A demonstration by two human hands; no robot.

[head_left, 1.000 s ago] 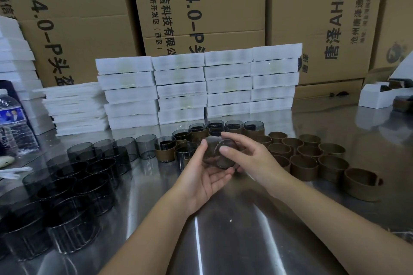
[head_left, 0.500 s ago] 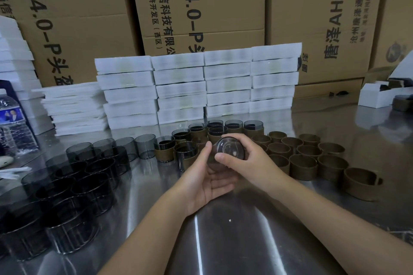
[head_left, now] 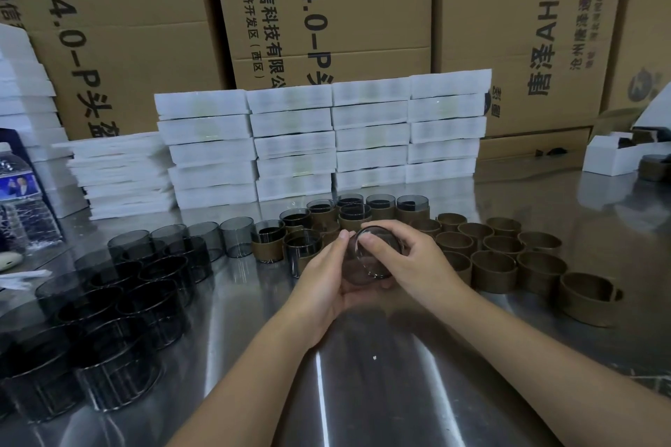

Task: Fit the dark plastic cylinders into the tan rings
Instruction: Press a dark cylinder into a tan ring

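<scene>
- Left hand [head_left: 326,287]: palm up, fingers curled under and around a smoky cylinder [head_left: 366,261], thumb pressed to its rim at 10 o'clock.
- Right hand [head_left: 410,261]: clamped on the same cylinder from 3 o'clock, thumb on the upper rim, fingers wrapped over the far side.
- Held cylinder: tilted, open mouth turned toward the camera, lifted clear of the desk [head_left: 363,392]. Whether a ring sits on it cannot be told; the hands cover its lower part.
- Fitted units [head_left: 377,207]: cluster at 12 o'clock just beyond the hands, dark cylinders standing upright inside tan bands, packed close together.
- One more fitted unit [head_left: 268,241] stands at 10 o'clock of the hands.
- Empty rings [head_left: 493,267]: group at 2 to 3 o'clock of the hands, upright, touching one another in rows; one ring [head_left: 586,298] stands at the right end of the group.
- Loose cylinders [head_left: 120,305]: large group at 8 to 10 o'clock, upright on the desk, several touching.
- White boxes [head_left: 319,141]: stacked four columns wide at 12 o'clock behind the fitted units; a lower stack of flat white sheets [head_left: 120,174] beside them at 10 o'clock.
- Cartons [head_left: 326,11]: brown, printed, forming the back wall.
- Bottle [head_left: 21,200]: at the far left edge, 9 o'clock.
- Desk: metal, reflective.
</scene>
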